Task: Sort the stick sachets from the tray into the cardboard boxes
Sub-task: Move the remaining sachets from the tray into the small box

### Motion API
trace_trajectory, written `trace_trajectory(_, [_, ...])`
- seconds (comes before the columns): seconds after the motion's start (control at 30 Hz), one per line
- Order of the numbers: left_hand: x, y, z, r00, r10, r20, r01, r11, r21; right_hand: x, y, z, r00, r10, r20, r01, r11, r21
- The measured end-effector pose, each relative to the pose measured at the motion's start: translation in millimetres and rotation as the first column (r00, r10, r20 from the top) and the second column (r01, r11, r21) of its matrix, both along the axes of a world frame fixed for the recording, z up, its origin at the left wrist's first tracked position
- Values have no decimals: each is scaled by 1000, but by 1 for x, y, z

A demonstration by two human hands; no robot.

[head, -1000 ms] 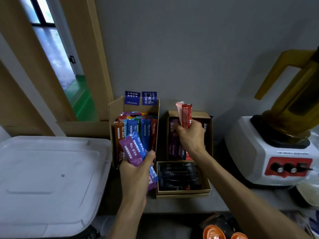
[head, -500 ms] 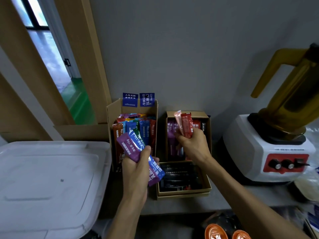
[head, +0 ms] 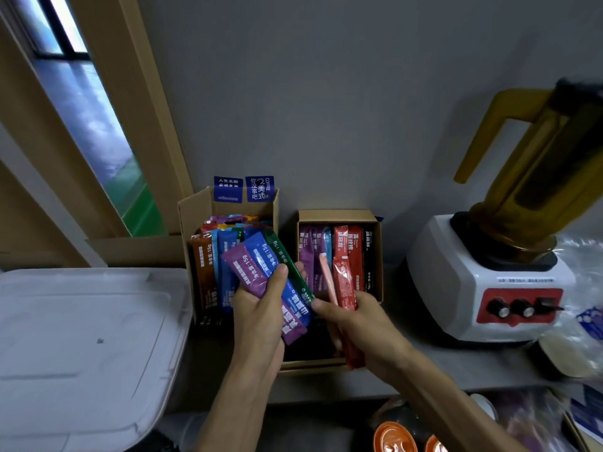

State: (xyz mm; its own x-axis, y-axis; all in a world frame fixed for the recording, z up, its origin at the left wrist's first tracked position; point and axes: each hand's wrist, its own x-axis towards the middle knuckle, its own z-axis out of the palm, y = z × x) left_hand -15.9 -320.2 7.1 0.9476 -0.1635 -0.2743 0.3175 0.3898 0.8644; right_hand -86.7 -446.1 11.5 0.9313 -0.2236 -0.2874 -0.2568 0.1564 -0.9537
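Left hand: the left hand [head: 261,316] was closed around a fan of three stick sachets, thumb pressed across their faces, holding them tilted up toward the left.
Fan of sachets: a purple sachet [head: 245,268] lay outermost on the left, a blue sachet [head: 266,256] in the middle, and a green sachet [head: 285,259] on the right.
Right hand: the right hand [head: 359,324] gripped a red sachet [head: 343,282] and a pale pink sachet [head: 326,275] together, while its forefinger touched the lower end of the green sachet.
Tall box: a tall cardboard box [head: 195,210] stood just behind the left hand, packed with upright brown, blue and other coloured sachets, and carried two blue labels on its back flap.
Square box: a square cardboard box [head: 339,215] stood against the wall behind the right hand, holding purple, blue, red and black sachets upright.
Low box: a low cardboard box [head: 310,363] sat nearer, mostly hidden under both hands.
Surroundings: a white plastic lid [head: 81,347] lay at the left, and a blender [head: 496,272] with an amber jug stood at the right.
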Motion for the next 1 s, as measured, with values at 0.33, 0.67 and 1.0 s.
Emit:
trace_trajectory(0.33, [-3, 5, -5, 985, 76, 155, -103, 980, 172, 1, -48, 14, 1000, -29, -7, 28, 999, -26])
trace_trajectory(0.67, [-16, -17, -12, 992, 95, 86, -111, 972, 206, 20, -67, 14, 980, -149, 135, 108, 956, 274])
trace_trajectory(1.0, [-10, -10, -14, 994, 85, 74, -101, 960, 260, 74, -84, 37, 955, -233, 184, 296, 737, -608])
